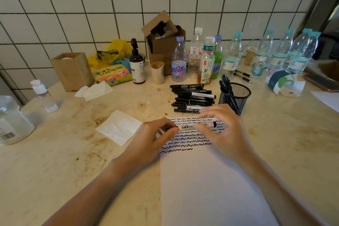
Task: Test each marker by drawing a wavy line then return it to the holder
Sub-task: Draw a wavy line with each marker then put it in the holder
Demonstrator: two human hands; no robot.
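Both hands grasp one marker [194, 126] level over the paper [211, 180]; left hand [148, 139] pinches its dark end, right hand [223, 130] grips the barrel, likely capping or uncapping; untested markers [192, 98] lie just beyond the hands; mesh holder [235, 97] beyond the right hand, within easy reach on the tabletop [73, 170].

Soft, even, fairly dim indoor light leaves only faint shadows on the stained beige stone counter [55, 161]. Wide-angle distortion bends the white tiled wall [73, 5] at the edges, and fine detail looks slightly soft.
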